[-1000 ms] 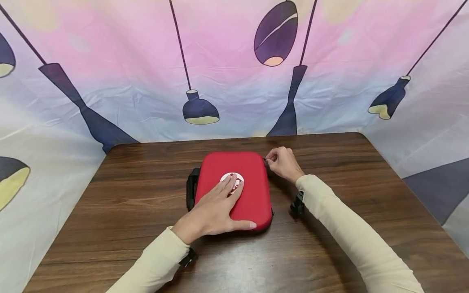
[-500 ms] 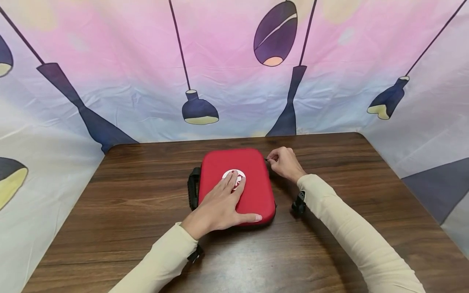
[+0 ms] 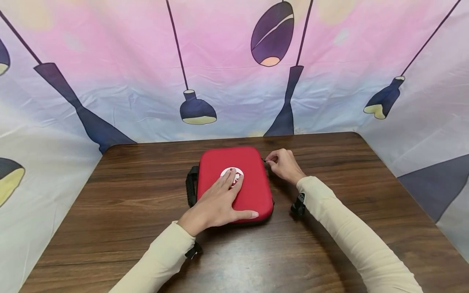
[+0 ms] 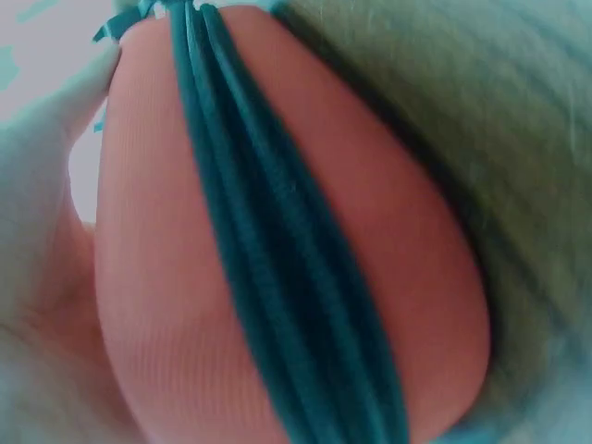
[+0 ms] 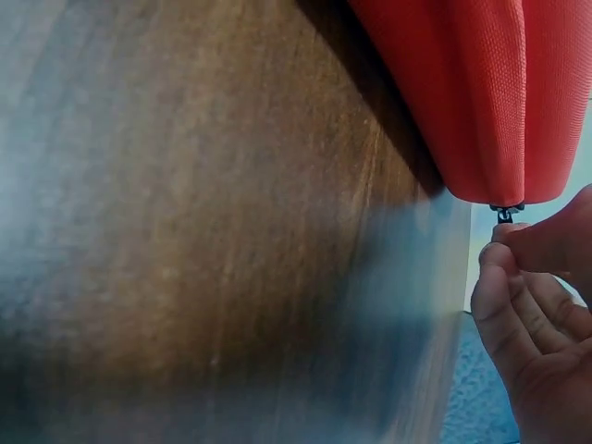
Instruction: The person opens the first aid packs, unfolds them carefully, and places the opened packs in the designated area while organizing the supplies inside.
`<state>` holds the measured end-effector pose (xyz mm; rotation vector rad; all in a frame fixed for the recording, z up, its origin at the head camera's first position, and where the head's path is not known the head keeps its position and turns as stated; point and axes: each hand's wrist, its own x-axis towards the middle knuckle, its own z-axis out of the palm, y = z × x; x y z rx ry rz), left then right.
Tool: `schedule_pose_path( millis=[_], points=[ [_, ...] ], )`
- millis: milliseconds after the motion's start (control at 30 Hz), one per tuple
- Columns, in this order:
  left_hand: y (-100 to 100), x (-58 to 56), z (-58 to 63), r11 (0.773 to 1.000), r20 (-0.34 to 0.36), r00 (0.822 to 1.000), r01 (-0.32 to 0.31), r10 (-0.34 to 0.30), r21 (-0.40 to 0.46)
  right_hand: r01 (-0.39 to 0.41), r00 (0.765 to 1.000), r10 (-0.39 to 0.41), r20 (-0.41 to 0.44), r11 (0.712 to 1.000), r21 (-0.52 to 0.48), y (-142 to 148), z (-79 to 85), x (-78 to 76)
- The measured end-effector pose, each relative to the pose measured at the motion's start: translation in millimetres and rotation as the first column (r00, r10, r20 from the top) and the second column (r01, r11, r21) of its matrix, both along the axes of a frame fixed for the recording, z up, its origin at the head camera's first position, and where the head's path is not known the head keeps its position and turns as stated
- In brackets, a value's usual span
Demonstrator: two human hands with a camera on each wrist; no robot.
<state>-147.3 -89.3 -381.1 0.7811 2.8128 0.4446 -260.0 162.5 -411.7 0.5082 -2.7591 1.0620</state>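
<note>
A red zippered case (image 3: 253,191) with a round white emblem (image 3: 237,179) lies on the wooden table. My left hand (image 3: 216,205) rests flat on its lid, fingers spread over the emblem and thumb along the near edge. At the case's far right corner, my right hand (image 3: 286,166) pinches a small black zipper pull between thumb and fingertips. The right wrist view shows that zipper pull (image 5: 505,216) at the tip of the red shell, held by the right hand (image 5: 541,319). A dark zipper band (image 4: 277,213) runs along the case's side in the left wrist view.
A black carry handle (image 3: 191,185) sticks out from the case's left side. The brown wooden table (image 3: 128,195) reaches back to a hanging cloth (image 3: 146,81) printed with lamps. Black cameras are strapped at both wrists.
The case has slid slightly away from the person, with the left hand still flat on it. The right hand keeps its pinch on the zipper pull in nearly the same place.
</note>
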Motion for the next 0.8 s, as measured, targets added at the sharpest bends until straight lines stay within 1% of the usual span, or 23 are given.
schedule_pose_path(
  millis=[67, 133, 200, 333, 400, 500, 667, 800],
  points=[
    [-6, 0.4, 2.4, 0.999, 0.016, 1.0, 0.01, -0.011, 0.032, -0.003, 1.0, 0.003, 0.015, 1.0, 0.002, 1, 0.2, 2.8],
    [-14, 2.2, 5.5, 0.998, 0.034, 0.999, 0.0, -0.002, 0.069, -0.007, 1.0, 0.006, 0.026, 1.0, 0.004, 3, 0.7, 6.2],
    [-22, 6.3, 9.0, 0.994, 0.041, 0.999, -0.03, 0.026, 0.1, -0.012, 1.0, 0.011, 0.029, 1.0, 0.005, 4, 1.6, 9.8],
    [-39, 18.6, 12.9, 0.984, 0.013, 0.994, -0.113, 0.112, 0.14, -0.02, 1.0, 0.021, 0.015, 1.0, -0.015, 8, 6.0, 18.2],
    [-48, 25.6, 12.8, 0.977, 0.0, 0.989, -0.149, 0.151, 0.153, -0.029, 0.999, 0.03, 0.017, 0.999, -0.032, 10, 7.9, 22.9],
    [-61, 36.3, 12.5, 0.966, -0.012, 0.979, -0.199, 0.204, 0.167, -0.033, 0.998, 0.036, 0.051, 0.998, -0.06, 11, 11.3, 31.0],
    [-79, 51.0, 13.9, 0.949, -0.041, 0.959, -0.269, 0.28, 0.165, -0.015, 0.994, 0.023, 0.104, 0.997, -0.08, 8, 16.7, 46.6],
    [-87, 56.6, 14.4, 0.933, -0.008, 0.944, -0.324, 0.329, 0.158, -0.01, 0.992, 0.023, 0.125, 0.995, -0.101, 4, 19.5, 58.8]
  ],
)
